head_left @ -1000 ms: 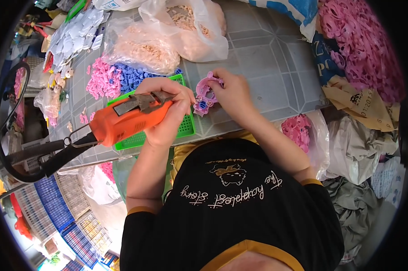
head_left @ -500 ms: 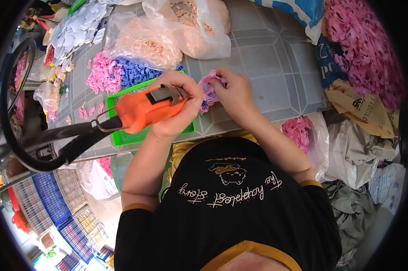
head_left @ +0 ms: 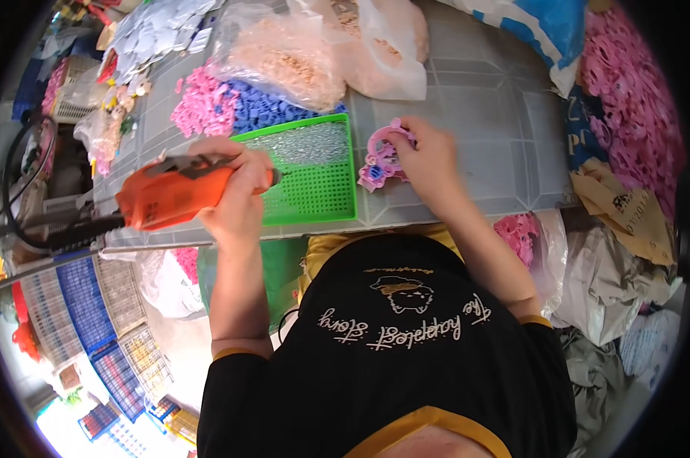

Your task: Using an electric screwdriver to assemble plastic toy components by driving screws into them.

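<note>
An orange electric screwdriver [head_left: 175,197] is wrapped in my left hand [head_left: 242,179], slightly blurred, with its tip pointing right over the green basket [head_left: 353,172]. Small silvery screws [head_left: 307,143] fill the far part of that basket, and its perforated bottom shows in the near part. To the right of the basket, my right hand [head_left: 434,164] pinches a curved pink plastic piece [head_left: 378,153] at its upper end. Small blue and pale pink bits sit at the piece's lower end. The screwdriver tip and the pink piece are apart.
Behind the basket lie heaps of pink parts [head_left: 206,103] and blue parts [head_left: 265,109], with clear bags of peach-coloured pieces [head_left: 284,61] beyond. White pieces [head_left: 158,34] lie far left. A large sack of pink parts [head_left: 631,99] stands right. The screwdriver's black cable [head_left: 77,231] runs left.
My left hand has drawn the screwdriver left, away from the pink piece, uncovering the basket and its screws. My right hand still holds the piece, now clear of the screwdriver. The view has shifted somewhat.
</note>
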### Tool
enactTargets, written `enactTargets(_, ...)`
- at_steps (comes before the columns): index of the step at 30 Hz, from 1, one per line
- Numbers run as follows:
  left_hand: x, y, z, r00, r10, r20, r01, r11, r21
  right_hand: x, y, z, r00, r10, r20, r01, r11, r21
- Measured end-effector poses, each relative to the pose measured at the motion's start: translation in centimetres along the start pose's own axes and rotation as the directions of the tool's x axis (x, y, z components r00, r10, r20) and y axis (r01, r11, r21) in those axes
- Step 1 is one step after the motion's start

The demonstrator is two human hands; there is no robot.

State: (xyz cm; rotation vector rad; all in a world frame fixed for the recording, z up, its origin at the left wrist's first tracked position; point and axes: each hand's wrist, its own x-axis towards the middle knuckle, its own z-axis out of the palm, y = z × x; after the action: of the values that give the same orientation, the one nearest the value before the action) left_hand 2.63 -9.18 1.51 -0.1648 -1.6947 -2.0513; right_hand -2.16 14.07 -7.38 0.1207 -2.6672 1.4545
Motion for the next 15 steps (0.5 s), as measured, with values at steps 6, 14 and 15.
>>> enactTargets(6,0.0,1.1,0.6,0.986,0.013,0.168,-0.011,1.0,-0.017,-0.1,0.0,-0.2,1.0,-0.022,0.01,0.022,1.0,0.016)
enactTargets(14,3.1,1.2,-1.2,0.636,-0.227,0.738,0.674,0.63,-0.386,2.3,0.7,-3.2,0.946,-0.033,0.324,-0.067,0.954,0.292)
enactTargets(15,3.3,0.7,0.3,0.642,-0.123,0.756,0.665,0.58,-0.47,2.9,0.7,-3.8,0.902,-0.1,0.419,-0.018,0.964,0.267)
